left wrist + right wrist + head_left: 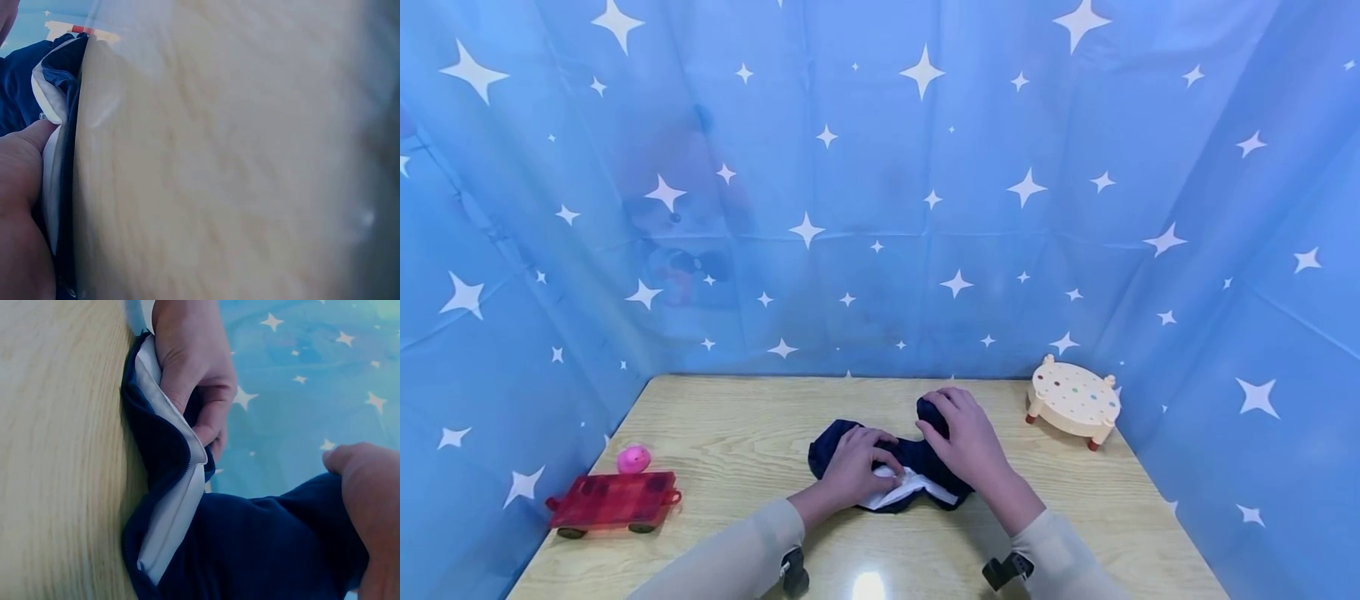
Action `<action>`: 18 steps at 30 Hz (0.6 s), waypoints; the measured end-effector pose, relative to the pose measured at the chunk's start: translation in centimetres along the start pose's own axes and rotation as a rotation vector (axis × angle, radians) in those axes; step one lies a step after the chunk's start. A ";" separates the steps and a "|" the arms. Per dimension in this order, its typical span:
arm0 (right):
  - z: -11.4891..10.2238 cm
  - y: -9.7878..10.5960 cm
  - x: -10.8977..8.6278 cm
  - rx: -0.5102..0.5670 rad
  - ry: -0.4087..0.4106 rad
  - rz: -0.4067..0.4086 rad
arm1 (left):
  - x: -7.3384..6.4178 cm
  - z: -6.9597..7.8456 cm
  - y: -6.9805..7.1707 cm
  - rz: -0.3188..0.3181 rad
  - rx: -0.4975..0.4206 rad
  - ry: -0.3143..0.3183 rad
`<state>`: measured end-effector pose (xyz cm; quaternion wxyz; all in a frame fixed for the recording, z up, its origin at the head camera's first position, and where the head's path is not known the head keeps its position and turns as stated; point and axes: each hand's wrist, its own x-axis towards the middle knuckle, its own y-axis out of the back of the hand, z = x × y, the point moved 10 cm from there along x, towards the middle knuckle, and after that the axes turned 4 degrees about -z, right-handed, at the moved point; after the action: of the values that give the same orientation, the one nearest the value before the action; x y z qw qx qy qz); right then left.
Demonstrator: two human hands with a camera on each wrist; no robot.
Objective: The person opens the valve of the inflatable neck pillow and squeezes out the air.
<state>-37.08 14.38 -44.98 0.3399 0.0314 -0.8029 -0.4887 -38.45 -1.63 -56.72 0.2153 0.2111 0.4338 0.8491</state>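
Observation:
A navy cloth neck pillow (pixel 917 454) lies on the table in front of me, its long zip undone along the near edge and a white inner (pixel 165 528) showing in the gap. My left hand (pixel 857 471) grips its left part, thumb against the white inner and fingers bent over the navy cloth. In the left wrist view the thumb (pixel 37 134) presses at the white edge beside the zip teeth. My right hand (pixel 966 437) holds the raised right end, fingers curled over its top.
At the left stand a red translucent toy cart (pixel 613 500) with dark wheels and a pink round toy (pixel 633 459) just behind it. A cream dotted toy table (pixel 1075 396) occupies the far right corner. Blue star-patterned curtain (pixel 880 208) hangs along the back and sides of the wooden table (pixel 730 417).

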 end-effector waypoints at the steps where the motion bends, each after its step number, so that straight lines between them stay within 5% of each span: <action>1: 0.0 0.0 -0.1 0.002 0.000 0.002 | 0.0 0.0 0.0 0.000 -0.001 -0.001; 18: 0.3 -0.5 -1.1 0.024 0.012 0.039 | -0.1 0.2 0.2 0.004 -0.005 0.004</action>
<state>-36.61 14.77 -46.04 0.3538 0.0229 -0.8071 -0.4720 -38.34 -1.66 -56.45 0.2133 0.2098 0.4316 0.8510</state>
